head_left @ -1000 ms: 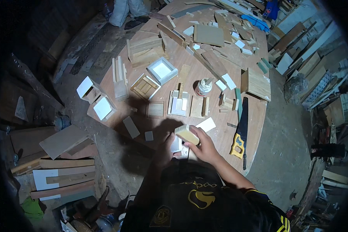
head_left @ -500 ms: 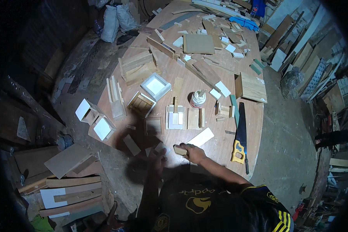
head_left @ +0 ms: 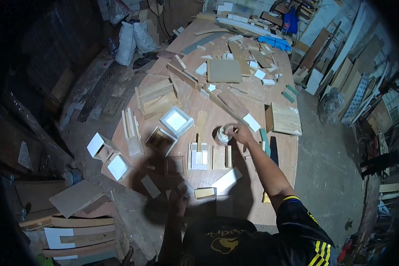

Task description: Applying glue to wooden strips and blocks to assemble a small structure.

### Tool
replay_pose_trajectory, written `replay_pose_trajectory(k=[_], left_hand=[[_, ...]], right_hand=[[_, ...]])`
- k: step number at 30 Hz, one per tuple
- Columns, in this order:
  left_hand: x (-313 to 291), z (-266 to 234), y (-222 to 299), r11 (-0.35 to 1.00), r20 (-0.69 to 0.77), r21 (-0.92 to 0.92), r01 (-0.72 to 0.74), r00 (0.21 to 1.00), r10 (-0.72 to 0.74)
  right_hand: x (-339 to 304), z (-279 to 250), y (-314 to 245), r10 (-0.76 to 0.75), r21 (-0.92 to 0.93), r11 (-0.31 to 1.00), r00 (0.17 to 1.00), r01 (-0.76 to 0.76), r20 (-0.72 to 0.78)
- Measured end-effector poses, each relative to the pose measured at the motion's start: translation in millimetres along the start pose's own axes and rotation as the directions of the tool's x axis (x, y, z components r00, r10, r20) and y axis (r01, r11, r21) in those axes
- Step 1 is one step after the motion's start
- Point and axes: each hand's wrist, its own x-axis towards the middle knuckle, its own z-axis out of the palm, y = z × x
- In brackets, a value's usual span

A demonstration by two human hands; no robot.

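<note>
- Left hand, low centre of the frame, lies in shadow beside a small wood block; its grip cannot be told.
- Right hand, mid-frame, closes its fingers over a white jar on the table.

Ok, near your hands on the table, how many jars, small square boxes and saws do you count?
Jar: 1, with the right hand on its top
Small square boxes: 4
Hand saw: 1
Total: 6
</note>
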Motion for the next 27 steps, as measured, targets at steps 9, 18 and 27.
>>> replay_pose_trajectory(k=[9, 18, 27], left_hand=[[14, -26, -18, 0.999, -0.037, 0.039, 0.035, 0.999, -0.034], [36, 4, -15, 0.998, 0.059, 0.039, 0.048, 0.997, -0.05], [46, 24, -18, 0.995, 0.128, 0.096, 0.012, 0.991, -0.025]], right_hand=[[-2, -2, -33, -0.129, -0.156, 0.983, 0.971, 0.098, -0.203], [-1, 13, -13, -0.188, -0.108, 0.98, 0.952, 0.166, -0.242], [1, 23, -20, -0.142, -0.21, 0.973, 0.969, 0.098, -0.203]])
